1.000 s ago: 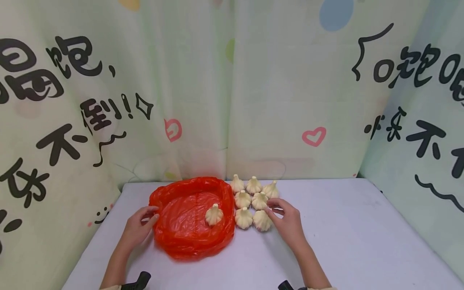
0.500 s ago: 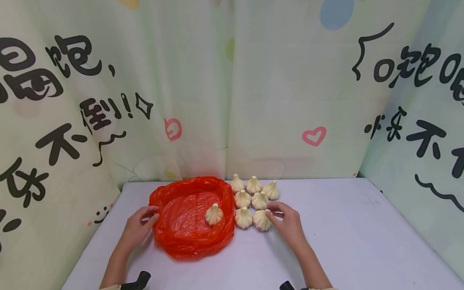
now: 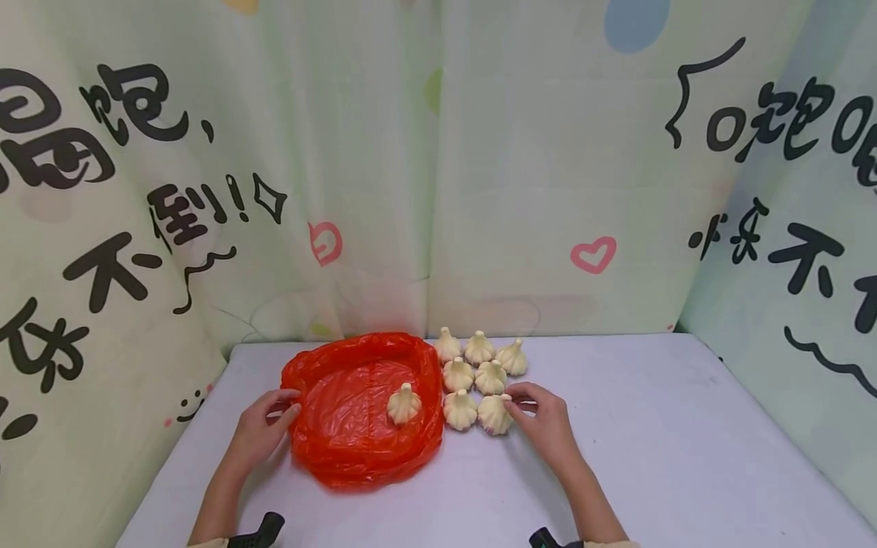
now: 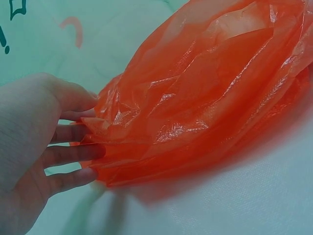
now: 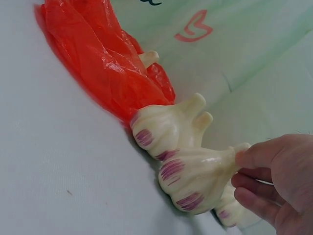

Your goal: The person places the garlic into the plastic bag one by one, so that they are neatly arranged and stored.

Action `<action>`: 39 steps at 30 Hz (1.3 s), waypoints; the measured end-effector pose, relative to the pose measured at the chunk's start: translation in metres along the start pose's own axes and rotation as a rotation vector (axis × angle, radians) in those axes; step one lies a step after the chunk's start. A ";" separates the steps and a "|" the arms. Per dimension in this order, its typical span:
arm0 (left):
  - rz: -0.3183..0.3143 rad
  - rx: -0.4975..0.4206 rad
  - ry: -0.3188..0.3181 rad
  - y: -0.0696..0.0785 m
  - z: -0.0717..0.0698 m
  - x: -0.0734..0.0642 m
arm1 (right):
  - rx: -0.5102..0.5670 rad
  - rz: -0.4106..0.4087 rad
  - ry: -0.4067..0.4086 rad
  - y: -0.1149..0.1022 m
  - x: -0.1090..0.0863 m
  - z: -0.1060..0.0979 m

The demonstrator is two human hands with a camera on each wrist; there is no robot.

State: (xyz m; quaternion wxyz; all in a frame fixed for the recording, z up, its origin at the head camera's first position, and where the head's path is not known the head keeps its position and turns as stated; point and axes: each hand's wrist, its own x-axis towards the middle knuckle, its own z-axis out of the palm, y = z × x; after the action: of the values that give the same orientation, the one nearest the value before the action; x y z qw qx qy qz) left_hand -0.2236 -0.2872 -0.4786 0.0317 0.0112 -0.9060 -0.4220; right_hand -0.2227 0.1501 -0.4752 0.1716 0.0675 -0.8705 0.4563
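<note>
A red plastic bag [image 3: 322, 457] lies spread with its mouth up and rim rolled out, with one garlic bulb [image 3: 404, 405] inside toward the right. My left hand [image 3: 262, 428] holds the bag's left edge; in the left wrist view the thumb lies at the upper edge and the fingertips show against the red plastic [image 4: 171, 117]. To the right of the bag, several white garlic bulbs [image 3: 460, 411] stand in short rows. With thumb and fingers my right hand [image 3: 544, 422] pinches the stem of the nearest right bulb [image 5: 198, 178], which has purple streaks at its base.
The white table [image 3: 658, 441] extends to the right of the bulbs and in front of the bag. Behind it hangs a pale green curtain [image 3: 507, 190] with black lettering, which also runs along both sides.
My right hand has shifted slightly down, and its fingertips have come onto the stem of the nearest right garlic bulb. The left hand and the bag have stayed in place.
</note>
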 end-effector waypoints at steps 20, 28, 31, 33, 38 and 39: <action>0.021 0.006 0.002 -0.002 0.001 -0.001 | -0.014 -0.023 0.023 -0.001 0.000 -0.001; 0.004 0.008 -0.009 -0.001 0.000 0.001 | -0.015 -0.046 0.048 -0.005 0.003 -0.005; 0.004 0.011 -0.011 0.000 0.000 0.000 | -0.021 -0.024 0.040 -0.007 0.003 -0.007; 0.007 0.014 -0.011 0.000 0.001 0.000 | -0.019 -0.012 0.034 -0.008 0.003 -0.008; 0.015 0.017 -0.011 0.000 0.001 0.000 | -0.014 0.000 0.031 -0.010 0.003 -0.010; 0.015 0.017 -0.012 0.000 0.001 -0.001 | -0.016 -0.001 0.031 -0.011 0.003 -0.010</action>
State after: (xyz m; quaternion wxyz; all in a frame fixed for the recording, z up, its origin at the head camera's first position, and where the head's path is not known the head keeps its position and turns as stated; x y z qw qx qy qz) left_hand -0.2231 -0.2862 -0.4790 0.0296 0.0021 -0.9096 -0.4143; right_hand -0.2201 0.1524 -0.4604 0.1858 0.0592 -0.8713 0.4504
